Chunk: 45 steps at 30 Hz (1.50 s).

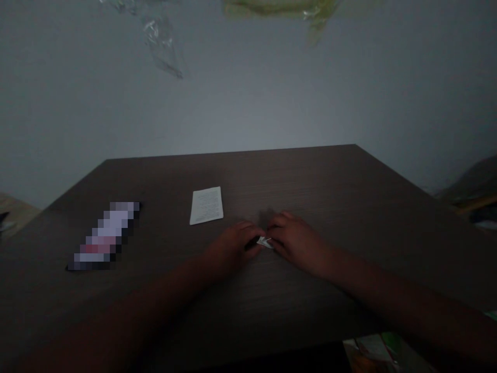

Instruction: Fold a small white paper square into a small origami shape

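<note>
A small folded piece of white paper [265, 242] is pinched between my two hands, low over the dark wooden table [295, 181]. My left hand [236, 246] grips its left end between thumb and fingers. At its right end, my right hand [297, 241] closes on it with the fingertips. Much of the paper is hidden by my fingers, and the light is dim. Beyond my left hand lies a flat whitish sheet [207, 205] with small print, which I cannot read.
On the table's left side lies a phone-like flat object [104, 235], its lit face pixelated. A pale wall [272, 93] rises behind the far edge, with clear tape [161, 41] and yellowish tape [272, 8] on it. Colourful items [373, 352] show below the near right edge.
</note>
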Each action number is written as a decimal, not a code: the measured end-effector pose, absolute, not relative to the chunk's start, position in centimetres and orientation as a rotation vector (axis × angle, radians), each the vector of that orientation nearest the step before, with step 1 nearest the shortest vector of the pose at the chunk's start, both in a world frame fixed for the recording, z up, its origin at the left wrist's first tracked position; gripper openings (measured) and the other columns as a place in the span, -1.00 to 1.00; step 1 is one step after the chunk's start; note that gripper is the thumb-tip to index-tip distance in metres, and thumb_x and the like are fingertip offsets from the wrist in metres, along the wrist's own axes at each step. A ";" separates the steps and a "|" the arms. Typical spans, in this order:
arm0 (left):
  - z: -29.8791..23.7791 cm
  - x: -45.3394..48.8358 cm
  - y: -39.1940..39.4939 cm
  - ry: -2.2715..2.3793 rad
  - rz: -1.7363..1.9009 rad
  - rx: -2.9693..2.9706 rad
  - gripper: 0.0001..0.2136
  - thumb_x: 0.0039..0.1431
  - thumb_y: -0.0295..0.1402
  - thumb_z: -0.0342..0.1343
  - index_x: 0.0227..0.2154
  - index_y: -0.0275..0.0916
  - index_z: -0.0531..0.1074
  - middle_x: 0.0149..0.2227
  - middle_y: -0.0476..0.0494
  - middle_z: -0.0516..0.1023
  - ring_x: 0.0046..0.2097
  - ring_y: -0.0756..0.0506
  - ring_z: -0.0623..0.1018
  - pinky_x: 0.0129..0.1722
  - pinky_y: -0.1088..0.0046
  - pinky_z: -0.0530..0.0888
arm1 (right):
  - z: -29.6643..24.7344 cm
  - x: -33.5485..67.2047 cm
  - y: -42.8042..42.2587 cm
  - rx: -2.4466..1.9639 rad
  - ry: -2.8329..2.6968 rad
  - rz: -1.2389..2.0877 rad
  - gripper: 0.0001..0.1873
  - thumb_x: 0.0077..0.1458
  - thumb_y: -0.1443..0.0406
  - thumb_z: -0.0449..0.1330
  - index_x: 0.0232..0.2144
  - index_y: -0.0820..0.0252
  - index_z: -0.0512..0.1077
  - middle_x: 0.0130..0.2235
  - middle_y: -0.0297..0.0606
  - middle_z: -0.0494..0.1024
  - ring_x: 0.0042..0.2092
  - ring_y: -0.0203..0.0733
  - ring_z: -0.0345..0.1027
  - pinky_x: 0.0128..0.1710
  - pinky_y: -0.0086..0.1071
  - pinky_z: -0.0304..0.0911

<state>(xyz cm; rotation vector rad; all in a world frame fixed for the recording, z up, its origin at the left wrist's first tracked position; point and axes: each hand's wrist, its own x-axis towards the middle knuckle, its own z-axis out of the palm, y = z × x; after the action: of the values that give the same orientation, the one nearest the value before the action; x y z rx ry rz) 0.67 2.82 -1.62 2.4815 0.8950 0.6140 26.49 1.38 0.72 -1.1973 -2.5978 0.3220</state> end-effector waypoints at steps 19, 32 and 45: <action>-2.0 0.4 3.3 0.878 0.626 2.578 -0.78 0.52 -0.50 0.27 0.12 -0.14 0.61 0.13 -0.18 0.76 0.20 -0.26 0.73 0.26 0.08 0.70 | -0.9 27.5 2.3 -0.956 -2.332 0.575 -0.90 0.47 0.31 0.44 0.00 0.08 0.68 0.07 -0.11 0.77 0.16 0.07 0.65 0.26 0.00 0.54; -0.4 0.2 1.8 0.893 0.608 2.616 -0.71 0.53 -0.60 0.11 0.14 -0.18 0.56 0.17 -0.16 0.72 0.25 -0.25 0.72 0.31 0.09 0.68 | -0.1 27.5 1.9 -0.944 -2.368 0.480 -0.83 0.57 0.36 0.29 -0.05 0.09 0.71 0.14 -0.05 0.76 0.20 0.07 0.66 0.28 0.03 0.58; -1.7 0.1 1.9 0.781 0.658 2.630 -0.72 0.51 -0.59 0.13 0.13 -0.18 0.57 0.11 -0.20 0.74 0.18 -0.27 0.74 0.21 0.12 0.73 | 0.4 26.7 1.6 -1.042 -2.561 0.405 -0.85 0.50 0.37 0.39 0.00 0.11 0.77 0.18 -0.04 0.77 0.18 0.11 0.65 0.28 0.04 0.52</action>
<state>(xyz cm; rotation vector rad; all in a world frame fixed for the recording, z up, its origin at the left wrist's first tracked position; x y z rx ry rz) 0.07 1.86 -1.71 2.6298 0.7815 0.6577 26.66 1.64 0.37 -1.0419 -2.5615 0.4054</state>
